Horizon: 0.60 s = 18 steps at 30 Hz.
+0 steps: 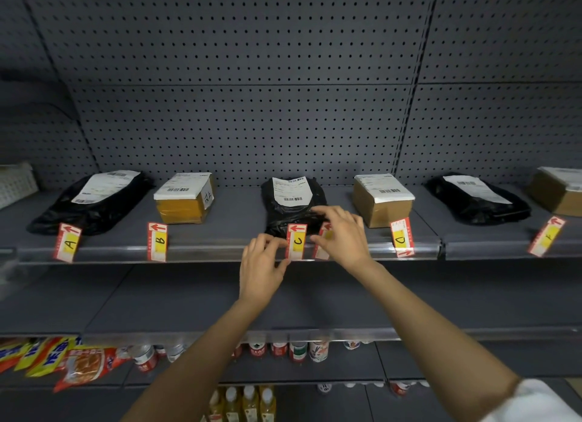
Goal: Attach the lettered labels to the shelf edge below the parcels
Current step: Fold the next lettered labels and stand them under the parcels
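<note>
Both arms reach up to the clear plastic shelf edge (204,251): the left hand (261,264) pinches the lower left side of the red-and-white C label (296,241) between thumb and fingertips, while the right hand (341,232) curls narrowly around a second, partly hidden label (322,248) just right of it. Directly behind the grips lies a crinkled black plastic parcel (293,207). Labels A (67,242) and B (157,240) sit leftward, D (401,237) rightward below a cardboard box (382,201).
</note>
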Tool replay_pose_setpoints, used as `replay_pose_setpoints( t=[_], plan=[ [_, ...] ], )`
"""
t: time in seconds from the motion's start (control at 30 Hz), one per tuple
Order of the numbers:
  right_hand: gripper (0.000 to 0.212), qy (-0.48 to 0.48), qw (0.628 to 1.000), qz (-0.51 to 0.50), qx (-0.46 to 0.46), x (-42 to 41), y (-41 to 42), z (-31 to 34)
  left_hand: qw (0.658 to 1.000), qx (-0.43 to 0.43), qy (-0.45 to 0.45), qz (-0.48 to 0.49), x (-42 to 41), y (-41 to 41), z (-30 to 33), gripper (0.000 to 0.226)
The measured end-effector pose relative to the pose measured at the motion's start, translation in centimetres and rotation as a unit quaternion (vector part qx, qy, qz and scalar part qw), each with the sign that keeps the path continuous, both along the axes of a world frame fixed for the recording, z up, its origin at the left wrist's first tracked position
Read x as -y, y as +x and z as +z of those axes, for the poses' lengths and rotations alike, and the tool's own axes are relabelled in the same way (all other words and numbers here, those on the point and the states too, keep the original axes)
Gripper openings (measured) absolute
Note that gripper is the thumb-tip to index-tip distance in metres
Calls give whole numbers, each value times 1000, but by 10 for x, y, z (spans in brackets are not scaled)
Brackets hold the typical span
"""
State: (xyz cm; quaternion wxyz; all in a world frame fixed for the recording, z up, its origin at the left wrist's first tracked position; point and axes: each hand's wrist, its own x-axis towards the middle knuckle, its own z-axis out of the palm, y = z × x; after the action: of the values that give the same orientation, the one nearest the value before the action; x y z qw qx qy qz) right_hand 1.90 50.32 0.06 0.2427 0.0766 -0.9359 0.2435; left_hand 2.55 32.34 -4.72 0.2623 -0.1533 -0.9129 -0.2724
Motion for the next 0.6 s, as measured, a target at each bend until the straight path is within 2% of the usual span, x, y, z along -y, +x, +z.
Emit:
replay_pose_setpoints(
  t=[0.1, 0.27, 0.5, 0.6],
  plan=[
    [57, -57, 997, -40, 24, -19, 7, -4, 1000, 6, 26, -9, -11, 8, 5, 26],
    [13, -65, 994, -56, 62, -33, 14, -16, 997, 17, 61, -35, -32, 21, 6, 26],
    [16, -59, 996, -52, 53, -34, 10, -21, 990, 25, 106, -88, -60, 18, 14, 27],
    [15, -96, 994, -54, 22, -41, 10, -12, 988, 27, 109, -110, -72, 5, 25, 28]
  ],
)
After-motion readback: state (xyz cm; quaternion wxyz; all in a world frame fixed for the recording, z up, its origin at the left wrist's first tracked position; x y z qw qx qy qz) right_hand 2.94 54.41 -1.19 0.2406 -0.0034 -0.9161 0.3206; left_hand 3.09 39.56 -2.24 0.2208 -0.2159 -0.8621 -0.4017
